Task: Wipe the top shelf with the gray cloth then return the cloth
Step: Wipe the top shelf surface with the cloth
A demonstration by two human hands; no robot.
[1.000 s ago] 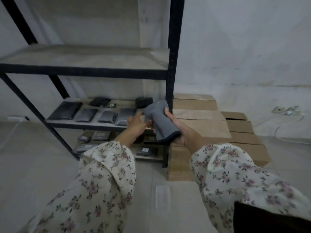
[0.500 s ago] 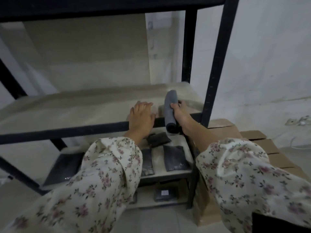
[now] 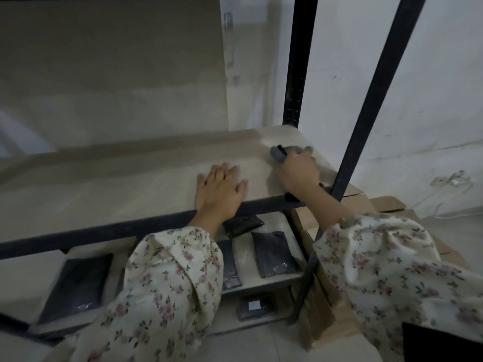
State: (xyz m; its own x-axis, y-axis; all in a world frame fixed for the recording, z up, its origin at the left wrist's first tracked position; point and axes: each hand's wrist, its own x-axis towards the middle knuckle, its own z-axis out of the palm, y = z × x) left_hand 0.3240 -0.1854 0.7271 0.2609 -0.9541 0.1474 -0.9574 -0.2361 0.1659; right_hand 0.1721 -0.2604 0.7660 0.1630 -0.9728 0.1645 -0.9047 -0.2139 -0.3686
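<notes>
The shelf board (image 3: 117,184) is a pale, dusty surface with a black metal front rail. My right hand (image 3: 299,172) presses the folded gray cloth (image 3: 277,154) flat onto the board near its right rear corner; most of the cloth is hidden under my fingers. My left hand (image 3: 219,190) lies flat on the board near the front rail, palm down, fingers spread, holding nothing. Both arms wear floral sleeves.
Two black uprights (image 3: 296,74) stand at the shelf's right end, close to my right hand. The lower shelf (image 3: 274,223) carries several dark packets (image 3: 274,254). Cardboard boxes (image 3: 386,205) are stacked to the right of the rack. A white wall is behind.
My right hand has slid the cloth from the front rail back and right toward the rear corner. My left hand has flattened on the board. The view has come closer.
</notes>
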